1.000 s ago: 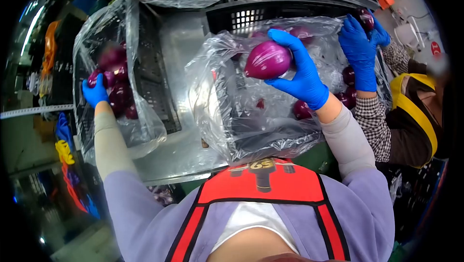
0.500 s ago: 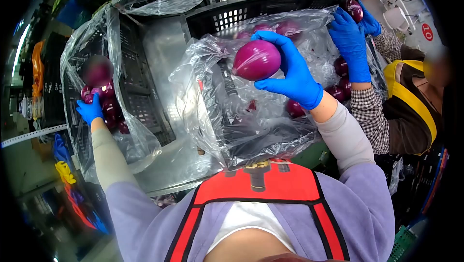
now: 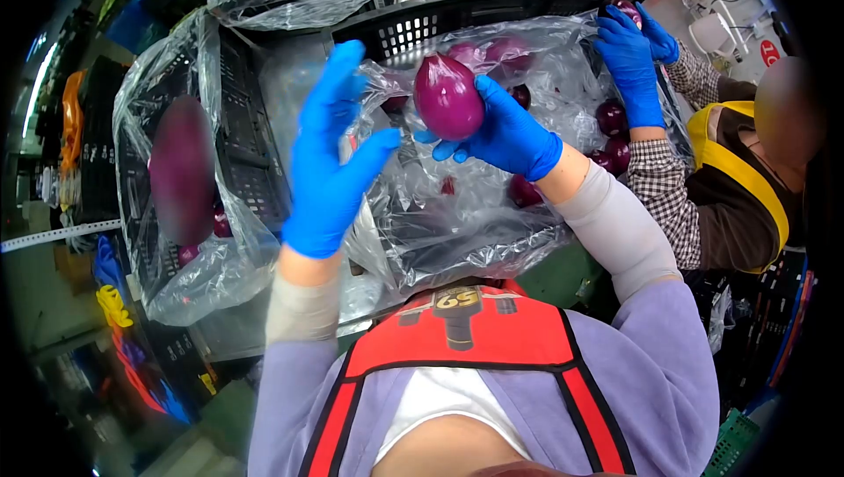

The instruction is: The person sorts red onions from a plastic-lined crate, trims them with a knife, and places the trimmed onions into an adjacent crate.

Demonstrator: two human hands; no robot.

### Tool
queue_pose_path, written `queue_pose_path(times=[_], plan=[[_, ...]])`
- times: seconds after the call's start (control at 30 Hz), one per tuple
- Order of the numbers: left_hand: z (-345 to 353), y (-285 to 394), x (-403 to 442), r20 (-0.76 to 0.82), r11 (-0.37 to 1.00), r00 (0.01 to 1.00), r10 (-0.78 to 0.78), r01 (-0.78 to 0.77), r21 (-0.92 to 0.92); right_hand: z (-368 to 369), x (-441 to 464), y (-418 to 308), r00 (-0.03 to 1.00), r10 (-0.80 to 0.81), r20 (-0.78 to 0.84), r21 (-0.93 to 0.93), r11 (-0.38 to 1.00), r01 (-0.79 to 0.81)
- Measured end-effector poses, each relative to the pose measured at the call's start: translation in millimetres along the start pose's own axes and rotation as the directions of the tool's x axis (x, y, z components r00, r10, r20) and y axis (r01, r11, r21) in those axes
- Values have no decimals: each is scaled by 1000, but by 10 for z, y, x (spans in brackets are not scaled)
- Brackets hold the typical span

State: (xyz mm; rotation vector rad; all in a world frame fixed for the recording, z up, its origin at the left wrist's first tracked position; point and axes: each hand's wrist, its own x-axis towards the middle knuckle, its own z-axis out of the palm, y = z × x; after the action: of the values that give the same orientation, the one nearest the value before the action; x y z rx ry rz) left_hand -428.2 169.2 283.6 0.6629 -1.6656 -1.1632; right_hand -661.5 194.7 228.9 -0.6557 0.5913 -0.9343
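Turned point-up since the earlier frame, the onion sits in the right hand, fingers curled beneath it — probably for support — over the lined crate; the left hand, drawn from the side crate, gapes nearby, empty.

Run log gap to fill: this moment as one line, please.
left hand: open, empty | right hand: holds purple onion | beneath: lined crate, more onions inside | co-worker's hands: on another onion
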Motion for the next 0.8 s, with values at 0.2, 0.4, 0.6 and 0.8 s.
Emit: queue_pose_path(times=[0.2,0.4,0.6,0.8], plan=[[491,-258,201,93,993,989,115,-117,21,107,-63,-9,1000,25,-3,-180,983,-25],[451,-360,189,38,924,981,-191,192,-329,165,-47,54,985,41,-167,-250,965,-82],[391,-369,178,-227,802,852,-471,307,-512,113,-15,-14,992,65,-104,-103,992,-76],[402,-311,32,-101,800,907,-409,304,-517,110,-20,-30,997,31,-76,-108,993,-39]])
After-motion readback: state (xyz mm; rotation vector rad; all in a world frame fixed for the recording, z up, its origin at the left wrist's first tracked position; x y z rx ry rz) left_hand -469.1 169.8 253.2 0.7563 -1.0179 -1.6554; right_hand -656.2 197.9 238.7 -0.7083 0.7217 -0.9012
